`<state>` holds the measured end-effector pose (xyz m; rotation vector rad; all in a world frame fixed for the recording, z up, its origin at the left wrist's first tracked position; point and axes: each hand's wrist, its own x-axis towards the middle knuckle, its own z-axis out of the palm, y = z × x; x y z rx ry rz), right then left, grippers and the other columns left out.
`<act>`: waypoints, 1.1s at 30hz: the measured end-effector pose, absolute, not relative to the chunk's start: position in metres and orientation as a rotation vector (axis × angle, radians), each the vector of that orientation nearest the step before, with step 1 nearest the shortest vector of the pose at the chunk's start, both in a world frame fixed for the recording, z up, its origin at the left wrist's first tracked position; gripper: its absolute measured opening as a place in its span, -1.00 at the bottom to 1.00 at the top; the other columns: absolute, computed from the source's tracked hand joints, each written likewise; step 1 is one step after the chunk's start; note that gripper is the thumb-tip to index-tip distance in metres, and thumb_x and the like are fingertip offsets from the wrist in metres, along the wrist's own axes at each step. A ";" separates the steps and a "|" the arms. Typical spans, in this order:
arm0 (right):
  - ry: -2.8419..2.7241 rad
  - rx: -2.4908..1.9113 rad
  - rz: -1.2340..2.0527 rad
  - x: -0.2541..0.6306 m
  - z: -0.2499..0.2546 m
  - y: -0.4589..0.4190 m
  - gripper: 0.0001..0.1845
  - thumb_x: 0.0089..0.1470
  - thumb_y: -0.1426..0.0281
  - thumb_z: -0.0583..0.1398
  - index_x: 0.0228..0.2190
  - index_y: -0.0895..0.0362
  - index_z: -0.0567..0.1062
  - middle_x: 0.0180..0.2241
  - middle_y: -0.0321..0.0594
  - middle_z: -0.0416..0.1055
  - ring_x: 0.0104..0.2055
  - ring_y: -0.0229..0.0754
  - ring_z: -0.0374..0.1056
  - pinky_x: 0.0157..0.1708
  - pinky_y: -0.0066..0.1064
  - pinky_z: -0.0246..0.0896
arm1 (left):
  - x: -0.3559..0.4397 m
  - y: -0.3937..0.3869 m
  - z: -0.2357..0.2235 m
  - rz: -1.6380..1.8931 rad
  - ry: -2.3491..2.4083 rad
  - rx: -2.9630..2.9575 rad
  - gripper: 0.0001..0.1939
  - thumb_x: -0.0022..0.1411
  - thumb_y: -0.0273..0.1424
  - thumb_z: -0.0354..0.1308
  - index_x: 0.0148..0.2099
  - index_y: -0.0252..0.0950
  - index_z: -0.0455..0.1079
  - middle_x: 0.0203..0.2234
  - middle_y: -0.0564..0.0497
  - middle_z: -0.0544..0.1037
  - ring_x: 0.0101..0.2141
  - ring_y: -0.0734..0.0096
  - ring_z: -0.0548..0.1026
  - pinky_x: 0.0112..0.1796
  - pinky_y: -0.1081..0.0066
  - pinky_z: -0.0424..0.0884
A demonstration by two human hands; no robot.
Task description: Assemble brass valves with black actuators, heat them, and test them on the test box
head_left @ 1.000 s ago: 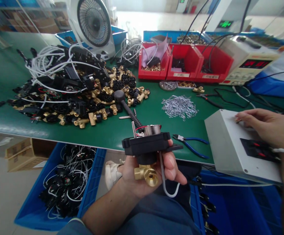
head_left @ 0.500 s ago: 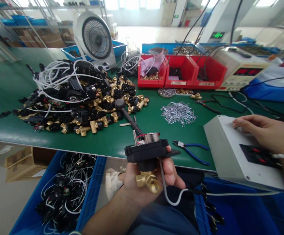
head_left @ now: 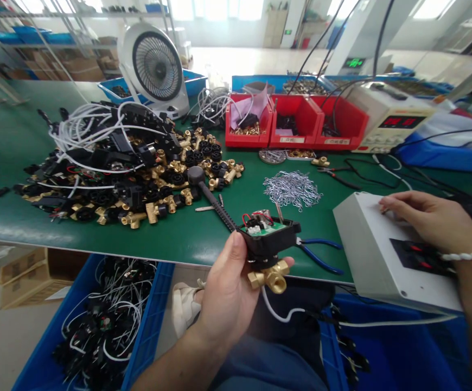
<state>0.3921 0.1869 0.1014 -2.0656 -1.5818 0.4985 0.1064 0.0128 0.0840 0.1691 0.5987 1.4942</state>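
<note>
Nearest, to the left of the grey box (head_left: 354,252), the left hand (head_left: 228,290) holds a valve unit (head_left: 269,248); that grip is closed around it from below. The unit is tilted, its open top showing a green circuit board (head_left: 280,229) and red wires (head_left: 244,219), with a brass fitting (head_left: 274,276) underneath. A white cable (head_left: 281,319) hangs below it, left of the box. The right hand (head_left: 431,217) is over the box's top, its grip narrow, thumb and fingertip pinching a small metal stub (head_left: 383,210), mostly hidden. Just left of the box, blue-handled pliers (head_left: 319,260) lie on the green table (head_left: 171,239), partly behind the unit. Beyond and left of the box is a heap of bent wire pieces (head_left: 292,188); farther left of it, a black mallet (head_left: 196,175) and a large pile of brass and black parts (head_left: 138,168). Behind the box stand a power supply (head_left: 376,103) and, leftward, red bins (head_left: 248,140). Farthest, well left of the box, is a fan (head_left: 158,65).
</note>
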 end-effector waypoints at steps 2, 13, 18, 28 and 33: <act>-1.588 -2.007 0.515 0.393 0.099 0.186 -0.55 -0.45 0.00 0.20 -0.54 0.07 0.50 -0.41 -0.13 0.47 -0.41 -0.11 0.27 -0.29 -0.24 0.14 | 0.106 0.012 0.081 1.543 0.641 0.223 -0.72 0.37 -0.31 0.13 0.07 -0.31 0.40 -0.03 -0.13 0.57 -0.10 0.26 0.59 -0.15 0.30 0.60; -1.644 -1.893 0.551 0.398 0.091 0.183 -0.69 -0.11 0.17 0.23 -0.45 0.18 0.52 -0.44 -0.20 0.44 -0.44 -0.26 0.22 -0.34 -0.39 0.14 | 0.099 0.013 0.074 1.438 0.704 0.240 -0.59 0.14 -0.22 0.39 -0.02 -0.29 0.51 -0.07 -0.03 0.58 -0.17 0.37 0.59 -0.18 0.44 0.59; -1.649 -1.876 0.558 0.396 0.093 0.180 -0.79 0.00 0.28 0.24 -0.46 0.20 0.51 -0.45 -0.22 0.44 -0.45 -0.30 0.20 -0.37 -0.44 0.13 | 0.100 0.010 0.076 1.426 0.733 0.336 -0.49 0.19 -0.12 0.32 0.09 -0.30 0.45 0.04 -0.13 0.52 -0.09 0.22 0.58 -0.20 0.39 0.61; -1.648 -1.874 0.552 0.395 0.092 0.180 -0.76 -0.01 0.26 0.24 -0.46 0.21 0.50 -0.45 -0.22 0.43 -0.46 -0.31 0.20 -0.38 -0.45 0.13 | 0.100 0.008 0.078 1.422 0.754 0.369 -0.45 0.19 -0.07 0.29 0.09 -0.32 0.44 0.01 -0.16 0.55 -0.11 0.21 0.60 -0.23 0.39 0.62; -1.661 -1.867 0.542 0.398 0.091 0.180 -0.66 -0.11 0.14 0.23 -0.46 0.20 0.50 -0.43 -0.21 0.45 -0.45 -0.29 0.21 -0.40 -0.43 0.14 | 0.099 0.007 0.078 1.420 0.762 0.382 -0.47 0.20 -0.05 0.28 0.09 -0.29 0.46 0.03 -0.13 0.54 -0.09 0.23 0.60 -0.20 0.40 0.62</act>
